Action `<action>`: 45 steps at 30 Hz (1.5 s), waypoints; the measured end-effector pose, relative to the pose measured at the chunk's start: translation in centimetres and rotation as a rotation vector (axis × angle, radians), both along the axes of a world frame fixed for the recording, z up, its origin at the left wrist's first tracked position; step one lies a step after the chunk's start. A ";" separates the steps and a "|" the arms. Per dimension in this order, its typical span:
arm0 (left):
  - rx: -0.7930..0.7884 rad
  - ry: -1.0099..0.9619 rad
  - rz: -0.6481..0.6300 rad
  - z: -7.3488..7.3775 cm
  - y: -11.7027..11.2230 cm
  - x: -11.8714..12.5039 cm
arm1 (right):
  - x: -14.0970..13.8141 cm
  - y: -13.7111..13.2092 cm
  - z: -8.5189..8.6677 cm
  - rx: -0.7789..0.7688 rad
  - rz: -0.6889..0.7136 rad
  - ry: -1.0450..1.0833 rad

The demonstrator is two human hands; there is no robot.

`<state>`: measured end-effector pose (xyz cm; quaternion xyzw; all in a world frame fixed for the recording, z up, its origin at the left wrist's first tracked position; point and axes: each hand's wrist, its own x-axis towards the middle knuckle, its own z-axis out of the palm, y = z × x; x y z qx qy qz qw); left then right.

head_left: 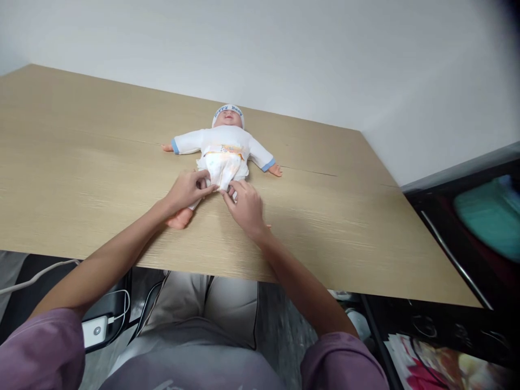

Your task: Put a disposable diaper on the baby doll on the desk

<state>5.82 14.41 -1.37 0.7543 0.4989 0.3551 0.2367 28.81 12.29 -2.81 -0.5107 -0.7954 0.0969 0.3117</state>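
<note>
A baby doll (227, 135) lies on its back on the wooden table, its head toward the wall and its arms spread. It wears a white top with blue cuffs and a white cap with blue lettering. A white diaper (222, 165) covers its lower body. My left hand (190, 189) pinches the diaper's edge between the doll's legs. Right beside it, my right hand (244, 205) has its fingers closed on the same lower part of the diaper. One foot (180, 219) shows below my left wrist; the other leg is mostly hidden behind my right hand.
The wooden table (345, 227) reaches to the white wall at the back. Below its front edge are a white box with a cable (95, 330) on the left and printed papers (439, 360) on the right. A blurred green item (489, 216) stands beyond the right edge.
</note>
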 end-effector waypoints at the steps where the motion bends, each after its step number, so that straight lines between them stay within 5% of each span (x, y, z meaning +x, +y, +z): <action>1: 0.019 0.005 0.000 0.0 -0.1 0.0 | 0.0 -0.1 0.0 0.005 0.003 0.009; 9: 0.101 -0.044 -0.061 0.2 -0.4 0.0 | -0.2 -0.9 0.0 0.051 0.028 0.038; 18: 0.011 -0.042 -0.065 0.0 -0.1 -0.3 | -0.2 -0.3 -0.4 -0.027 -0.007 0.108; 24: -0.097 -0.341 0.002 -1.5 0.3 -0.2 | 0.0 0.5 -0.4 -0.108 -0.098 0.417; 30: -0.187 -0.564 0.140 -2.2 0.1 0.5 | 0.9 0.3 0.1 -0.062 -0.143 0.377; 45: -0.154 -0.340 0.222 -2.0 -1.0 0.3 | 1.5 -0.1 0.8 -0.108 -0.143 0.315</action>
